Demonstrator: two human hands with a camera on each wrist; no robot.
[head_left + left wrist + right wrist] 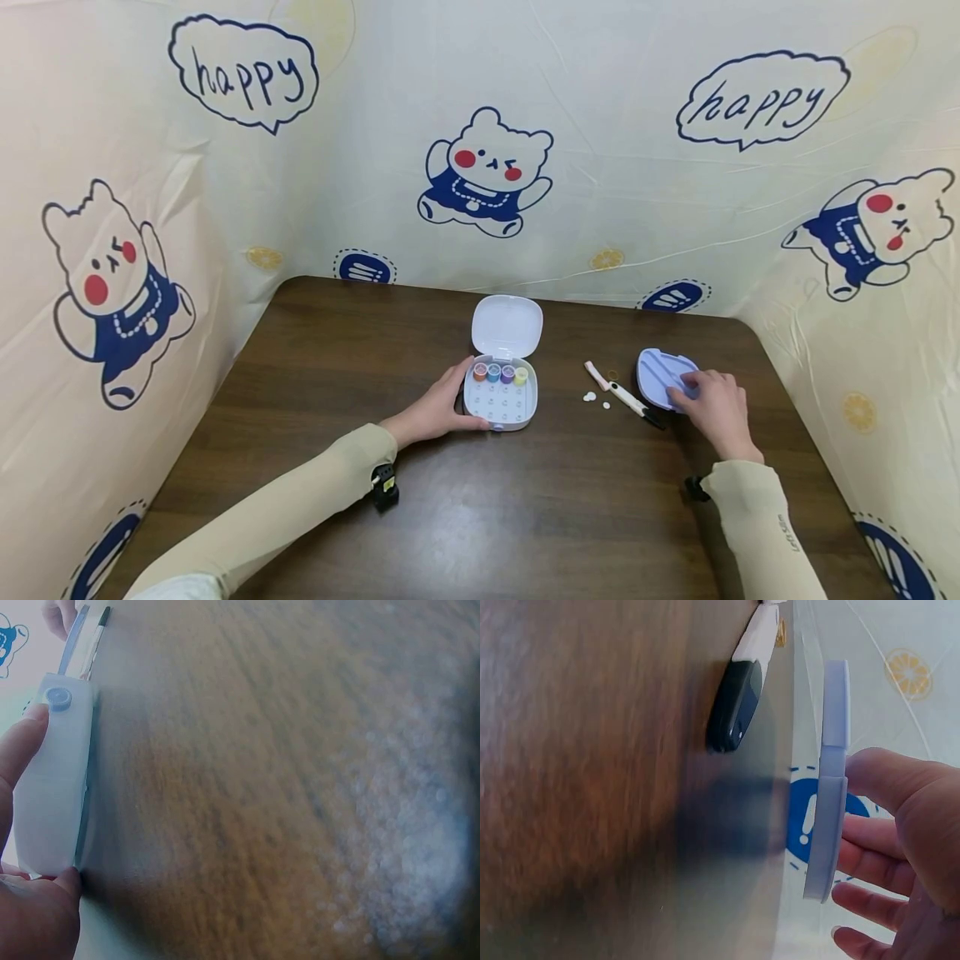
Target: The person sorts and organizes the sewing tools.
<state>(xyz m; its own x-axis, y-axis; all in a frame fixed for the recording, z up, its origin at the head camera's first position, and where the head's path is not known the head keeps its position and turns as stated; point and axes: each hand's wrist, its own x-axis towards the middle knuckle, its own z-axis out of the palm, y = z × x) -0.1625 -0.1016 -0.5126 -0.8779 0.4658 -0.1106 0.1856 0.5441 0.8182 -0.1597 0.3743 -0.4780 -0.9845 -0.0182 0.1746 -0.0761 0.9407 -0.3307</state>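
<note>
A small white hinged case [499, 417] stands on the table with its lid [507, 327] raised at the back. Orange, blue, purple and yellow round pieces [493, 373] fill its top row, above rows of small pegs. My left hand [431, 408] grips the case's left side, thumb at the front near its round button [58, 698]. My right hand [716, 408] pinches a light-blue grooved tray [658, 377] from above. In the right wrist view, the tray [831, 817] appears edge-on, held off the table; the exact pinch point is hidden by the fingers.
Between case and tray lie a white pen-like tool with a black end [632, 402], a short pale pink stick [596, 375] and small white bits [590, 397]. A thin gold ring [612, 375] lies beside them. Printed cloth [480, 258] hangs around the brown table [465, 517].
</note>
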